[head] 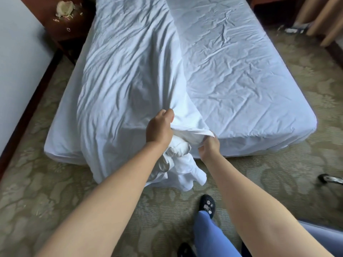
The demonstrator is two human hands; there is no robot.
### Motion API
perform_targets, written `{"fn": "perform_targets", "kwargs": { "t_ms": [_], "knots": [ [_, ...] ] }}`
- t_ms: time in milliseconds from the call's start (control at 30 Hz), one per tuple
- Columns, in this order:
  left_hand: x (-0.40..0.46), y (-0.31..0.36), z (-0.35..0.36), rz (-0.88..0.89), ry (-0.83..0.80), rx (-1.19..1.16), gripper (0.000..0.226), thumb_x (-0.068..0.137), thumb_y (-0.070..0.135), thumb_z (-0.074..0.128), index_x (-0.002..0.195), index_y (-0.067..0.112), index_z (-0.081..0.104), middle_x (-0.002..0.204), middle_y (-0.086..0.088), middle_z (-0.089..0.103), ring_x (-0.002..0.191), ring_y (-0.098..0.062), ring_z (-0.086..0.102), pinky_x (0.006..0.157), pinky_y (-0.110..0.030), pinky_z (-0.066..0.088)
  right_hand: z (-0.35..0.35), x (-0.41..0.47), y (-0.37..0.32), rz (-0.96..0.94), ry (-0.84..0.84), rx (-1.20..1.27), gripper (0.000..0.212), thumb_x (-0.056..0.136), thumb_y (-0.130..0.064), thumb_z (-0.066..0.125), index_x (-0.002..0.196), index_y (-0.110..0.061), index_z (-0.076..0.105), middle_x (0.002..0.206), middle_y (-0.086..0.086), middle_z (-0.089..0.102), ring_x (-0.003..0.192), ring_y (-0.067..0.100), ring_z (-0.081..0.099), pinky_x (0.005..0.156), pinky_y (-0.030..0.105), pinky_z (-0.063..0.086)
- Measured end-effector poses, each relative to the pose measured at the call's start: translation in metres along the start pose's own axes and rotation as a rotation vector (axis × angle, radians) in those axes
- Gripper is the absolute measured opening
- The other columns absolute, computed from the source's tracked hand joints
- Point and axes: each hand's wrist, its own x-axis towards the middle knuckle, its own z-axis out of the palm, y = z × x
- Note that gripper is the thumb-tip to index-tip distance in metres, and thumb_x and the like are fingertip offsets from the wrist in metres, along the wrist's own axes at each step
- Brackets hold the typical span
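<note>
A loose white sheet (126,75) lies lengthwise over the left half of a bed (241,86) that wears a fitted white sheet. Its near end hangs bunched over the foot of the bed down to the carpet. My left hand (159,129) grips the sheet's near edge from above. My right hand (208,146) pinches the same edge a little to the right, and the hem is stretched between the two hands.
A dark wooden nightstand (61,25) with a crumpled object and scattered bits stands at the far left of the bed. Patterned carpet (46,191) surrounds the bed. Beige curtains (323,19) hang at the far right. A metal wheel (328,179) shows at the right edge. My dark shoe (207,204) stands near the bed's foot.
</note>
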Motion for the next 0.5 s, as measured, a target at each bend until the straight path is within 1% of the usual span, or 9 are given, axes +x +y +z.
{"fn": "perform_targets", "kwargs": {
  "t_ms": [67,133,200,233,300,367,400,433,500],
  "knots": [
    [0.001,-0.003,-0.008,-0.03,0.035,-0.027,0.034,0.064,-0.018,0.034,0.083,0.004,0.052,0.083,-0.016,0.054,0.073,-0.037,0.051,0.057,-0.035,0.027,0.002,-0.014,0.003,-0.101,-0.093,-0.417,0.016,0.096,-0.024,0.049,0.103,-0.015,0.059,0.08,0.0,0.054,0.072,0.018,0.05,0.055,0.025,0.037],
    [0.0,-0.007,-0.015,-0.076,0.06,-0.034,0.034,0.067,-0.017,0.035,0.086,0.005,0.053,0.085,-0.016,0.056,0.076,-0.036,0.052,0.059,-0.032,0.026,-0.001,-0.023,0.008,-0.226,-0.203,-0.784,0.028,0.09,-0.035,0.061,0.108,-0.016,0.057,0.091,0.0,0.058,0.081,0.017,0.056,0.059,0.025,0.04],
    [-0.007,-0.011,-0.012,-0.147,0.028,-0.017,0.034,0.072,-0.014,0.04,0.095,0.006,0.054,0.096,-0.015,0.059,0.084,-0.037,0.055,0.062,-0.033,0.03,0.002,-0.024,0.014,-0.29,-0.211,-1.033,0.037,0.087,-0.03,0.067,0.114,-0.008,0.056,0.102,0.008,0.061,0.089,0.022,0.057,0.065,0.025,0.039],
    [-0.013,-0.014,-0.007,-0.184,-0.001,-0.03,0.034,0.075,-0.01,0.044,0.102,0.008,0.054,0.104,-0.013,0.06,0.09,-0.036,0.056,0.065,-0.034,0.034,0.004,-0.024,0.016,-0.298,-0.195,-1.112,0.032,0.087,-0.022,0.064,0.112,-0.003,0.057,0.104,0.014,0.062,0.093,0.026,0.058,0.067,0.025,0.038],
    [-0.032,-0.023,0.01,-0.231,-0.078,-0.118,0.045,0.078,0.004,0.056,0.122,0.013,0.05,0.118,-0.011,0.06,0.102,-0.035,0.058,0.076,-0.035,0.044,0.01,-0.027,0.018,-0.228,-0.168,-1.088,0.019,0.088,-0.012,0.053,0.103,-0.001,0.059,0.096,0.017,0.063,0.091,0.031,0.06,0.064,0.028,0.04],
    [-0.053,-0.031,0.029,-0.232,-0.211,-0.125,0.076,0.075,0.029,0.067,0.143,0.019,0.034,0.137,-0.009,0.051,0.12,-0.03,0.052,0.093,-0.04,0.045,0.009,-0.033,0.02,-0.127,-0.184,-1.0,0.016,0.091,-0.013,0.046,0.098,-0.004,0.058,0.088,0.013,0.059,0.077,0.025,0.058,0.055,0.027,0.041],
    [-0.062,-0.035,0.038,-0.223,-0.277,-0.088,0.092,0.072,0.042,0.068,0.15,0.023,0.021,0.149,-0.007,0.038,0.133,-0.025,0.041,0.102,-0.046,0.039,0.007,-0.034,0.021,-0.095,-0.188,-0.965,0.018,0.092,-0.014,0.044,0.1,-0.005,0.057,0.089,0.012,0.058,0.075,0.023,0.056,0.053,0.026,0.04],
    [-0.069,-0.038,0.044,-0.223,-0.346,-0.047,0.106,0.07,0.051,0.068,0.152,0.027,0.006,0.158,-0.004,0.018,0.143,-0.021,0.023,0.109,-0.052,0.03,0.005,-0.036,0.02,-0.081,-0.181,-0.932,0.019,0.093,-0.014,0.042,0.103,-0.006,0.056,0.092,0.012,0.058,0.079,0.024,0.057,0.055,0.026,0.041],
    [-0.078,-0.039,0.052,-0.234,-0.488,0.023,0.127,0.065,0.065,0.068,0.148,0.031,-0.021,0.159,0.001,-0.017,0.147,-0.018,-0.011,0.113,-0.06,0.015,0.002,-0.039,0.019,-0.096,-0.167,-0.886,0.017,0.094,-0.013,0.039,0.099,-0.009,0.055,0.092,0.012,0.059,0.089,0.028,0.058,0.067,0.03,0.047]
  ]
}}
